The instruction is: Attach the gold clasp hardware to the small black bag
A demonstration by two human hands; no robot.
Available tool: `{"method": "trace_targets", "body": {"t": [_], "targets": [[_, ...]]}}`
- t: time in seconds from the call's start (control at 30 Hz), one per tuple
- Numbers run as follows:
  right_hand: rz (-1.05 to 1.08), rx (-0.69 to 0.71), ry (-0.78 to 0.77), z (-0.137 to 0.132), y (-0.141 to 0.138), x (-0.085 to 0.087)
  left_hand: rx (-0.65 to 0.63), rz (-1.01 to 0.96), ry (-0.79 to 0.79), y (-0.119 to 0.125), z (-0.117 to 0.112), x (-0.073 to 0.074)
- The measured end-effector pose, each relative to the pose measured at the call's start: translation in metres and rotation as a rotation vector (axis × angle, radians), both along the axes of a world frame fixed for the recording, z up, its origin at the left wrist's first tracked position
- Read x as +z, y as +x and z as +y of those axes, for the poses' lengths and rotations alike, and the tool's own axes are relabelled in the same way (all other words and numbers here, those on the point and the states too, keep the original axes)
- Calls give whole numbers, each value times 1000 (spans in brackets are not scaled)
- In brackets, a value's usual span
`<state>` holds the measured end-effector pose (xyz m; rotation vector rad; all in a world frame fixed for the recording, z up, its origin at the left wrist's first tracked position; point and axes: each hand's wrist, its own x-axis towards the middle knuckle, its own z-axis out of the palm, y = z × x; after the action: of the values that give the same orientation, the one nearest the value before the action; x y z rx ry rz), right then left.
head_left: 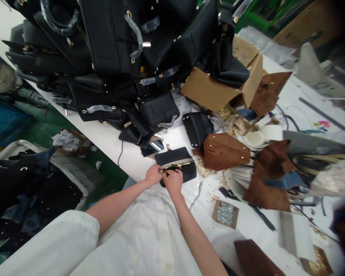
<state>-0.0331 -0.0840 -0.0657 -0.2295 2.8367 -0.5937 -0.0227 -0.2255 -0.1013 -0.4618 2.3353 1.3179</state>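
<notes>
A small black bag (180, 163) with a gold bar along its top edge lies on the white table (109, 142) right in front of me. My left hand (153, 174) pinches the left end of that gold bar. Beside it, my right hand (172, 181) is closed on the bag's near edge, fingers curled against the bar. What the fingertips grip besides the bag is too small to make out. Both forearms reach out from white sleeves.
A tall heap of black handbags (112, 50) fills the far left of the table. A brown suede bag (225, 150), cardboard box (218, 88), loose gold studs (202, 168), a small box of silver parts (225, 213) and brown leather pieces (271, 180) lie to the right. A bin of dark bags (25, 191) stands on the floor at left.
</notes>
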Motion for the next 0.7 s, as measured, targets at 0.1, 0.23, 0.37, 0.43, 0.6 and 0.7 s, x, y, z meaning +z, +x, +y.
{"method": "trace_targets", "body": {"t": [0.1, 0.23, 0.37, 0.43, 0.6, 0.7], "targets": [[0, -10, -22, 0, -3, 0, 17, 15, -24, 1, 1, 1], [7, -14, 22, -2, -3, 5, 23, 29, -43, 2, 2, 5], [-16, 72, 145, -10, -1, 12, 12, 44, -40, 1, 1, 8], [-16, 100, 218, -14, -1, 14, -2, 56, -34, 1, 0, 9], [-22, 108, 252, -19, 0, 14, -42, 91, -18, -4, -3, 7], [-11, 140, 225, -16, 2, 11, -71, 109, -8, -6, -5, 6]]}}
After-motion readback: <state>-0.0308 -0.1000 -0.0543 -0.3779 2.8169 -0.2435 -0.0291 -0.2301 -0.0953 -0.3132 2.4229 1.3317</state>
